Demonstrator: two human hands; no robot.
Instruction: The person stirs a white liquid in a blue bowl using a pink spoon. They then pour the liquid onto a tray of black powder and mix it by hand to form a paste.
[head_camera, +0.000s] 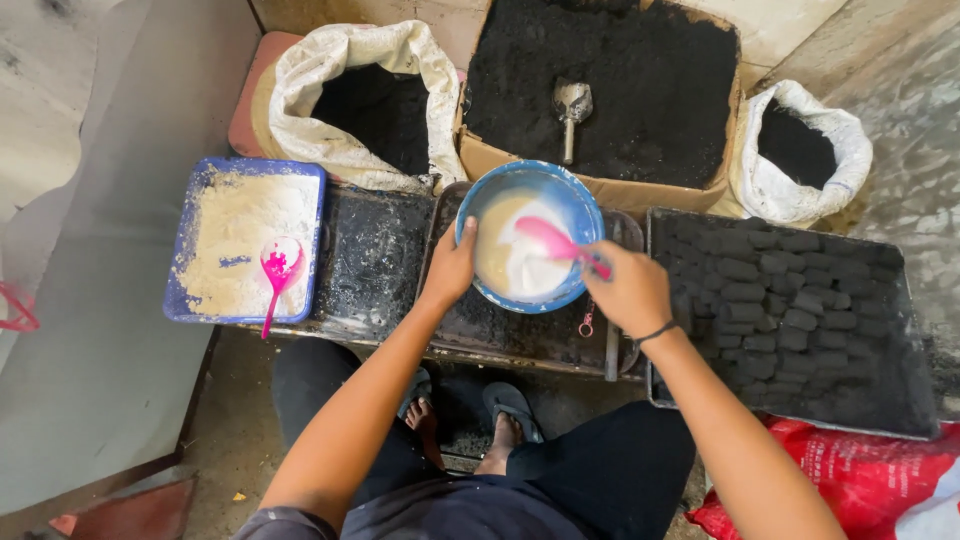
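Nearest the viewer, the left hand (450, 268) clamps the near-left rim of the blue bowl (578, 205), thumb hooked over the edge and fingers wrapped beneath, out of sight; the right hand (628, 292) has its fingers closed around the handle of a pink spoon (552, 240), whose blade lies in the mixture; the bowl is held tilted toward the person above a blackened metal tray (520, 335) at the centre of the low counter. Risk, as a judgement: the tilt brings the liquid close to the near rim, so a vigorous stroke could slop it onto the tray or onto the sandalled feet (508, 415) below; the one-handed rim grip could slip if the rim is wet; black dust from the surroundings could fall into the mix. The contents read as a pale beige slurry with a whiter patch around the spoon, apparently not yet uniform; the bowl interior is smeared above the liquid line. To the left, well apart, a blue tray of whitish powder (240, 235) holds a second pink spoon (277, 275); to the right, a dark tray (890, 400) carries rows of black briquettes (770, 295). Farthest away, a cardboard box of black powder (640, 90) with a metal scoop (571, 110) stands between two white sacks (340, 60) of the same material.
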